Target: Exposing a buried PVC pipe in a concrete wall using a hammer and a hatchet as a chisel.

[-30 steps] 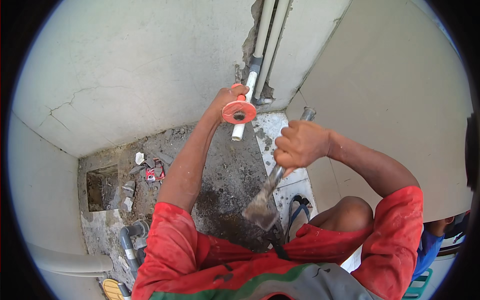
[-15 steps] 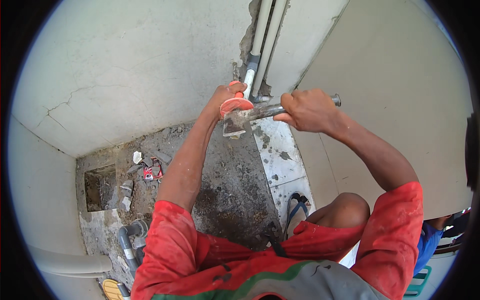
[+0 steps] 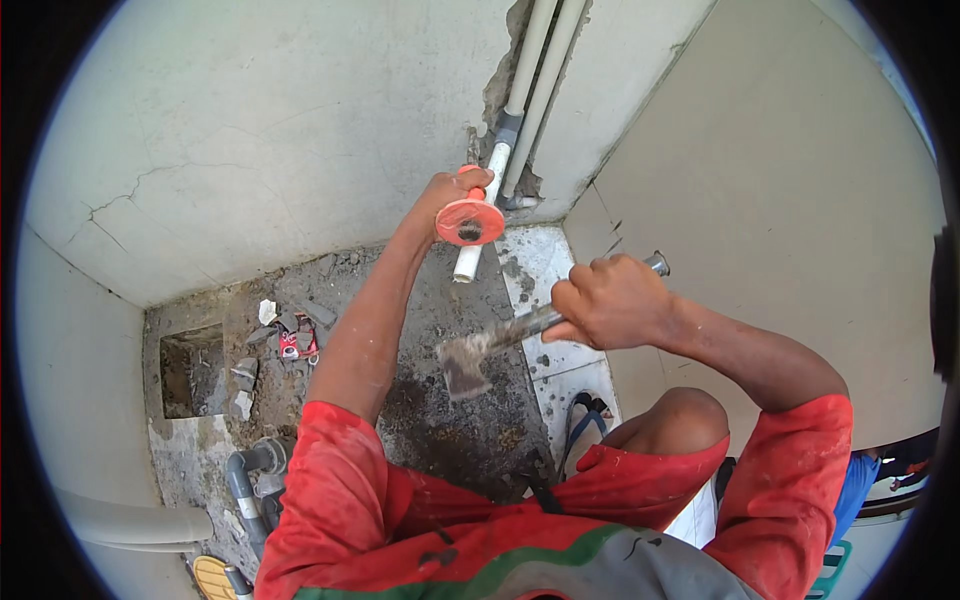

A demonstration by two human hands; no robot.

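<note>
While your left hand [image 3: 447, 192] grips the chisel [image 3: 470, 222] by the pipe [image 3: 490, 190], your right [image 3: 610, 300] clenches the hammer [image 3: 470, 360]. Hammer head hangs nearer you, just below the chisel's guard.

This is looking like a room under construction or repair, perhaps a bathroom. Bare plaster walls [image 3: 250, 130] are cracking at 10 o'clock, exposed pipes [image 3: 535, 70] are running up at 12, and rubble [image 3: 285, 335] is lying on the raw concrete floor [image 3: 450, 420].
</note>
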